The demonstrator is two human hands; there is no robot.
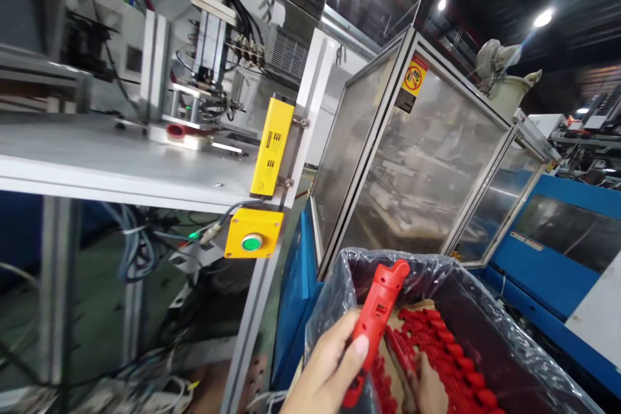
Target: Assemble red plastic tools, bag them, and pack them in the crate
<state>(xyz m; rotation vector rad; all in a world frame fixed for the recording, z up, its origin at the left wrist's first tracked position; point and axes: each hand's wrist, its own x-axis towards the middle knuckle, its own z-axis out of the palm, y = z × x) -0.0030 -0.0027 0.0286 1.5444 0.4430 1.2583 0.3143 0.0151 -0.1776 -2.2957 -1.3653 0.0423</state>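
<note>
Above the lined bin (490,330), the left hand (327,365) grips a red part (377,317).

We count two hands: one left hand (330,365) and one right hand (429,388). The left hand holds one red plastic part (376,330). We see one plastic-lined bin (514,330), with more loose red parts (451,356) inside than we can count. Around it we count one white desk (121,149), one red ring (175,132) on that desk, one yellow sensor bar (272,147), one yellow button box (253,236) carrying one green button (251,243), two warning signs (412,83), three glass guard panels (427,155) and four ceiling lights (543,18).
</note>
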